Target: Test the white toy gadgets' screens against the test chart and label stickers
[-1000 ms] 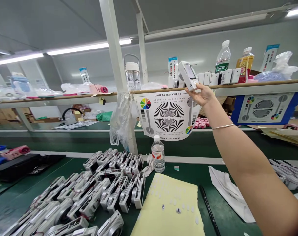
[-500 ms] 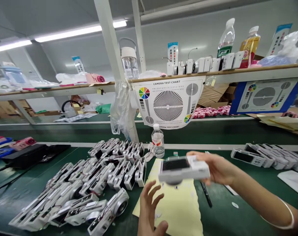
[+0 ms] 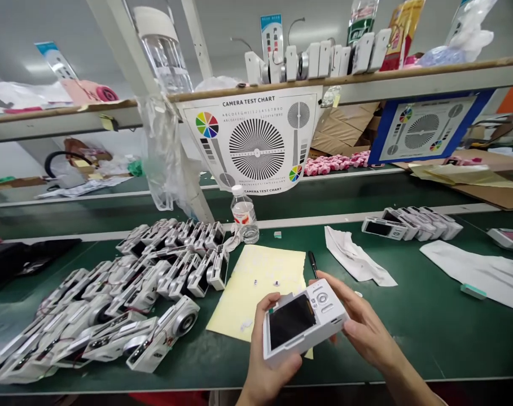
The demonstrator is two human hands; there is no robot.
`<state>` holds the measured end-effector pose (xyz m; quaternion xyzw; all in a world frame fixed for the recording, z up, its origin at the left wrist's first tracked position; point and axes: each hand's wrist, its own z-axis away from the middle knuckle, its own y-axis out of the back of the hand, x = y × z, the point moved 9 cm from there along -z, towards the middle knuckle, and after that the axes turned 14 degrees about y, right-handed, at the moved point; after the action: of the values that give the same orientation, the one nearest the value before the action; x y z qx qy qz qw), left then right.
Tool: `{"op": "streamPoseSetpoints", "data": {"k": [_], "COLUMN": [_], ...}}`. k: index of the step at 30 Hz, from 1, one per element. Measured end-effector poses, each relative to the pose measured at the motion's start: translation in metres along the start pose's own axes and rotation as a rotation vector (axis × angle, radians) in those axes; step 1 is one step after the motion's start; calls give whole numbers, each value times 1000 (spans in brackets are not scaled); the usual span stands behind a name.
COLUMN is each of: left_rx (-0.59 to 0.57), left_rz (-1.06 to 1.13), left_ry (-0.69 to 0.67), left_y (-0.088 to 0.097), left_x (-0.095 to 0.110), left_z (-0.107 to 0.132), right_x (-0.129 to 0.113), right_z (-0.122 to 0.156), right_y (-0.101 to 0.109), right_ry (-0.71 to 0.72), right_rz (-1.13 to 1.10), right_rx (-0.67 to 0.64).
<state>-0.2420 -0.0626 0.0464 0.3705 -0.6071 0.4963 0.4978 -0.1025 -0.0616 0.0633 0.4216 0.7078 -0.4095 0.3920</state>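
A white digital camera [image 3: 326, 307] is held above the front of the bench, its dark screen and round button pad facing up towards me. My left hand [image 3: 270, 361] grips its left end, thumb along the near edge and fingers behind. Around the right end closes my right hand [image 3: 362, 318], its thumb at the corner by the buttons. Beneath the camera lies a yellow paper sheet [image 3: 239, 301] with a few tiny dark parts on it. A black pen-like tool [image 3: 312, 264] rests just beyond my right hand.
Several white camera bodies [image 3: 154, 287], some with exposed wires, crowd the left bench; another row [image 3: 412, 223] stands at the back right. A water bottle [image 3: 244, 217] stands behind the paper. White cloths [image 3: 358, 259] lie right. A camera test chart [image 3: 256, 146] hangs from the shelf [image 3: 345, 79].
The camera has come down and nearer, and its screen now tilts towards me. My left hand, spread and apart from it before, has closed on its left end. The view has shifted.
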Motion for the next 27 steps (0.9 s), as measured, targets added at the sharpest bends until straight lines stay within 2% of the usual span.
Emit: {"op": "streamPoseSetpoints", "data": {"k": [3, 6, 8, 20, 27], "left_rx": [69, 180, 214, 183, 239], "left_rz": [-47, -34, -22, -35, -83], "left_ry": [-24, 23, 56, 105, 96], "left_y": [0, 3, 2, -4, -1], "left_x": [4, 2, 0, -7, -15], "left_z": [7, 13, 16, 14, 11], "right_x": [-3, -8, -7, 11, 12], "right_z": [-1, -3, -4, 2, 1], "right_y": [1, 1, 2, 10, 13], "right_ry": [28, 64, 74, 59, 66], "right_rz": [123, 213, 235, 152, 127], "right_rx": [14, 1, 0, 114, 160]}}
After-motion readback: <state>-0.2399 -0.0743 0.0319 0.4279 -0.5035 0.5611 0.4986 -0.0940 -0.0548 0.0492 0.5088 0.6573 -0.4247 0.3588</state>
